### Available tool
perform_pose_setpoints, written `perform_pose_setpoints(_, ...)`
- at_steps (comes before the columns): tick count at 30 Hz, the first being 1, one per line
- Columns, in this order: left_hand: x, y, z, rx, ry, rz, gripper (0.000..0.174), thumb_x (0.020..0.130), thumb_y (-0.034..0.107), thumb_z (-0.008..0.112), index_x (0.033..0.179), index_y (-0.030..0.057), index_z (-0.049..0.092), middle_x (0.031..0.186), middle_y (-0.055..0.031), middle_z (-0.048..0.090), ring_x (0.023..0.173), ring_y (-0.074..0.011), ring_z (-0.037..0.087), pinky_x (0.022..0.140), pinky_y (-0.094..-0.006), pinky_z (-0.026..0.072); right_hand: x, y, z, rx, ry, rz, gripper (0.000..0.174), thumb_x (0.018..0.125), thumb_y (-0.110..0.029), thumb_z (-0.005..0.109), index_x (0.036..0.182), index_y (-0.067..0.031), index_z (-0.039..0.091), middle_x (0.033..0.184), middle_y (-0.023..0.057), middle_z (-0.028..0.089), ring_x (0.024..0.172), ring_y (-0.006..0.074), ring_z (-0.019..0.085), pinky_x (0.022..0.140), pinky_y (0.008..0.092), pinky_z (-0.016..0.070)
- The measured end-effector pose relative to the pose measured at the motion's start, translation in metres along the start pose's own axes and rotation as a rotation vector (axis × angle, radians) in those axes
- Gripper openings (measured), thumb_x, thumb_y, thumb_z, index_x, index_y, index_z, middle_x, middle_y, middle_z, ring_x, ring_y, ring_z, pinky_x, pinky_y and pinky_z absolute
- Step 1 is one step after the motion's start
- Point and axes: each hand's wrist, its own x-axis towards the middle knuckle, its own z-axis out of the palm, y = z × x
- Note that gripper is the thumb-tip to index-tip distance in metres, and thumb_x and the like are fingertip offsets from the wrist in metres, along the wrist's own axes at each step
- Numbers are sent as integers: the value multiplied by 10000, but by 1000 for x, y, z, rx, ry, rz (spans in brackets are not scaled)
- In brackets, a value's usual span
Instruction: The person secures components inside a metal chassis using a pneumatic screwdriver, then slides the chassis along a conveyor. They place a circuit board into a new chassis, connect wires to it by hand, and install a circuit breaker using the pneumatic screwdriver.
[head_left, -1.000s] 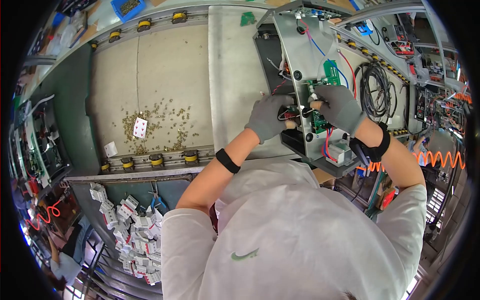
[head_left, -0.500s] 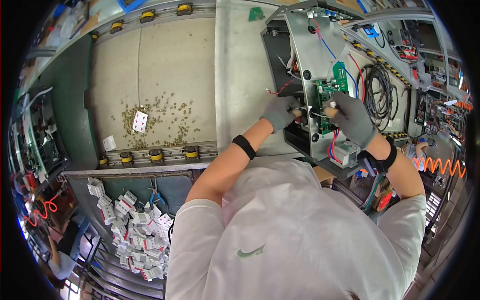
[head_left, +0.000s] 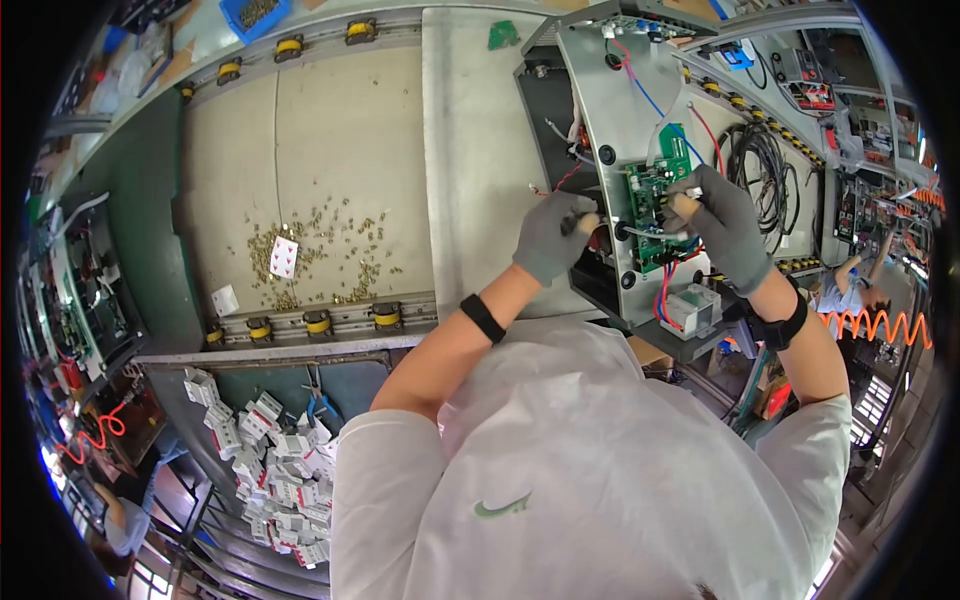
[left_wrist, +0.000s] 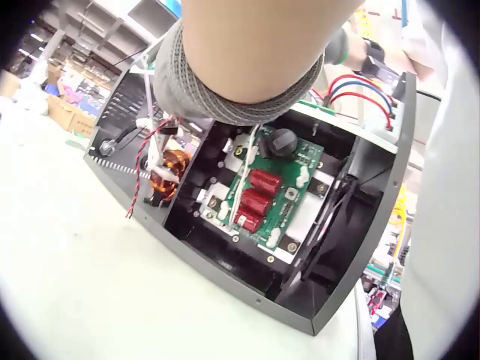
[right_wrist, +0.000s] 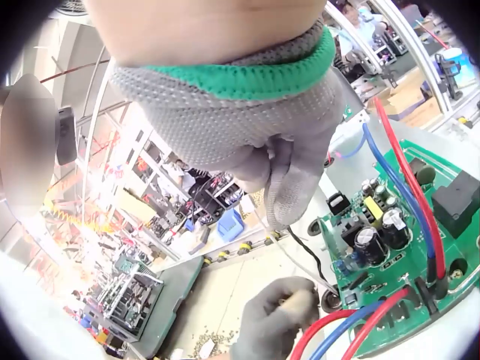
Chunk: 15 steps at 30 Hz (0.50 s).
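The metal chassis stands with its panel upright and a green circuit board on the panel's right face. My gloved right hand is over that board, fingertips pinching a thin white wire that runs from a hole in the panel. At the panel's other side is my gloved left hand, fingers curled; whether it holds anything cannot be seen. The left wrist view shows a second board with red components inside the chassis, the left fingers hidden behind the wrist.
Small brass-coloured parts lie scattered around a playing card on the left surface. Below are piled white breakers and blue-handled pliers. A black cable coil lies right of the chassis, a transformer at its near end.
The right hand has shifted away from the panel to the right, and the white wire now stretches visibly between panel and hand. The left hand has drawn slightly out from the chassis interior.
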Motion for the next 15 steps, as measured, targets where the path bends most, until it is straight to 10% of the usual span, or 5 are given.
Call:
perform_pose_setpoints(3, -4, 35, 2, 251, -29, 452, 376, 752, 286, 703, 1035, 53, 619, 938, -112, 576, 829, -281, 586, 718, -358, 482, 2, -8, 4, -81, -63, -89, 105, 872, -115, 587, 917, -20, 592, 685, 82, 618, 619, 120, 618, 578, 272, 480)
perform_pose_setpoints(7, -3, 36, 21, 405, -168, 361, 363, 711, 235, 712, 1023, 75, 623, 945, -129, 568, 855, -308, 570, 737, -393, 482, -12, -20, 9, -365, -212, -440, 61, 821, -80, 610, 878, -58, 604, 750, 125, 626, 692, 323, 623, 598, 354, 487)
perform_pose_setpoints(12, 9, 52, -2, 140, -204, 375, 253, 758, 184, 656, 981, 71, 612, 933, -87, 568, 794, -275, 591, 670, -375, 488, -6, -8, -11, -382, -155, -392, 76, 817, -101, 624, 854, -35, 615, 725, 114, 628, 640, 279, 623, 571, 330, 482)
perform_pose_setpoints(15, 23, 26, -16, 282, 162, 272, 268, 810, 187, 622, 1054, 83, 582, 952, -94, 604, 849, -305, 599, 739, -381, 479, 0, 4, -11, -230, -49, -299, 112, 823, -115, 643, 887, -23, 630, 630, 87, 597, 504, 150, 556, 504, 277, 439)
